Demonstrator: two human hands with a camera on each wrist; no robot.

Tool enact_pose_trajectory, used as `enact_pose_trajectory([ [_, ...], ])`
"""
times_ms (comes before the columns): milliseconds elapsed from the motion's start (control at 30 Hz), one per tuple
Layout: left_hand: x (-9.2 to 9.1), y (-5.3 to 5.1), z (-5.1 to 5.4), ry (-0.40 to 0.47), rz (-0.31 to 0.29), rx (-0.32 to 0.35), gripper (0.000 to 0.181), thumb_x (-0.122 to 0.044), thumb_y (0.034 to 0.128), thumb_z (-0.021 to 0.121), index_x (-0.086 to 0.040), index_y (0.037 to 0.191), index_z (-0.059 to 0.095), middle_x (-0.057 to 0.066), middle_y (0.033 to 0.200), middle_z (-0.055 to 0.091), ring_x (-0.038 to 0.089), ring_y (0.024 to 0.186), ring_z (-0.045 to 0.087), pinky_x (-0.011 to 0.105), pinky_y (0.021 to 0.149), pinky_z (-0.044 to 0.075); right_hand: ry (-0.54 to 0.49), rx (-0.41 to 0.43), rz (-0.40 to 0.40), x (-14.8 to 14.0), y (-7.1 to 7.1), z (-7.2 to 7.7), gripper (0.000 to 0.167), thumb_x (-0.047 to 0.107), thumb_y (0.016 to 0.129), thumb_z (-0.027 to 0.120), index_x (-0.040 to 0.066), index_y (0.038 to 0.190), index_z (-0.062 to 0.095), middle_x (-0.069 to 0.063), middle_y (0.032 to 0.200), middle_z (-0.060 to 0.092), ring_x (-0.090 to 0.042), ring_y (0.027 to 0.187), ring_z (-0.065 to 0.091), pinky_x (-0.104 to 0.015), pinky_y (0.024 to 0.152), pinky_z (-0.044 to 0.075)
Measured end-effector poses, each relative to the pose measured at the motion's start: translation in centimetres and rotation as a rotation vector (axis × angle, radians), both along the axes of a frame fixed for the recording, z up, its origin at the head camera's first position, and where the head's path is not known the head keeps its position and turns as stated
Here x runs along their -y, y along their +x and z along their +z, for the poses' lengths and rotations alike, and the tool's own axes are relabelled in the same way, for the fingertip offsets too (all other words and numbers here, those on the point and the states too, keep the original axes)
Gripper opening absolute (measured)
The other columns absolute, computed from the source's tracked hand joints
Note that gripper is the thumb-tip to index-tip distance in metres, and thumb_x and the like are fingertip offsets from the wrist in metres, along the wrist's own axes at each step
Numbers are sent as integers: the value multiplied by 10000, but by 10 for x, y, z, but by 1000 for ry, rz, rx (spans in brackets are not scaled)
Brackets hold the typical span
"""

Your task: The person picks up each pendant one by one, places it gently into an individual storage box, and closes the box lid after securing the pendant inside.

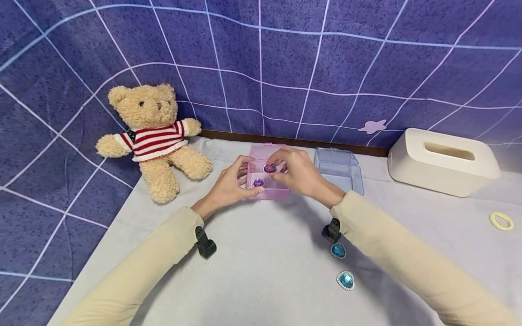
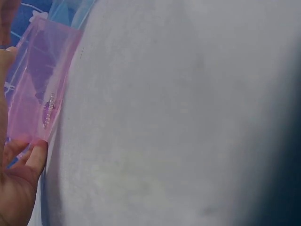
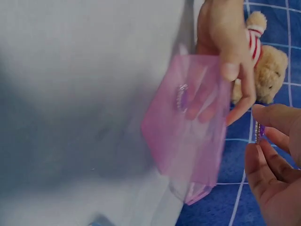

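Note:
An open pink translucent box (image 1: 277, 194) stands on the white cloth, its lid tilted back. The left hand (image 1: 228, 184) grips the box's left side, thumb at the front edge; in the left wrist view its fingers (image 2: 39, 153) hold a box corner. One purple gem (image 1: 258, 182) with a silvery rim lies inside. Above the box the right hand (image 1: 299, 174) pinches a second purple gem (image 1: 270, 168) between thumb and fingertips, seen edge-on in the right wrist view as a thin gem (image 3: 259, 132).
An open blue translucent box (image 1: 344, 174) is right of the pink one. Two blue heart gems (image 1: 338, 250) (image 1: 346, 280) lie near the right sleeve. A teddy bear (image 1: 152, 136) sits at left; a cream tissue box (image 1: 442, 163) and pale yellow ring (image 1: 501, 221) are at right.

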State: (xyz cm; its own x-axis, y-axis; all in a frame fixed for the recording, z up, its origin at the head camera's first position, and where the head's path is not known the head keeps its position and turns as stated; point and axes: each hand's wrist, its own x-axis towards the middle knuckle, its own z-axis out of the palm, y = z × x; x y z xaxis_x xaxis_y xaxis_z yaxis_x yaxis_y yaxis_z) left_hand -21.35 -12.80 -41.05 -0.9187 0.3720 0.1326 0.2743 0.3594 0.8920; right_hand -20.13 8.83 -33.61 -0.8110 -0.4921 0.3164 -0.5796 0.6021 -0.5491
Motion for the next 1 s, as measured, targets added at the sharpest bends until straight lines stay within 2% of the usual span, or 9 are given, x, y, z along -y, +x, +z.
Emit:
enact_pose_trajectory([
  [233,0,-2,-2,22,-8,-6,766,-127,703,870,-104,1333,435,172,1306,526,316,1227,568,296,995,524,122,-26,104,4,-16,-16,164,47,773,776,24,923,715,-87,899,698,-224,860,663,-309,756,582],
  [367,0,-1,1,38,-12,16,769,-76,709,856,-55,1345,424,235,1321,512,363,1245,548,356,1006,523,209,-37,184,5,-21,-20,136,26,764,786,20,882,719,-88,870,698,-215,799,640,-292,725,566],
  [567,-5,14,25,35,-23,21,759,-22,724,827,32,1353,405,329,1333,472,461,1254,506,461,1032,491,305,-73,277,7,-26,-21,107,-39,731,782,10,801,717,-86,787,701,-182,724,628,-277,695,573],
  [733,-6,18,31,27,-23,13,743,-17,727,823,42,1342,411,327,1328,471,460,1250,510,466,1036,487,344,-4,272,8,-29,-20,113,-79,728,733,32,748,717,-55,718,676,-118,640,528,-244,614,524],
  [1000,-4,16,27,37,-20,23,746,-34,726,828,24,1345,416,330,1333,469,454,1253,510,457,1035,490,428,35,230,13,-32,-22,106,-30,733,750,73,752,737,6,663,643,-111,603,481,-245,586,490],
])
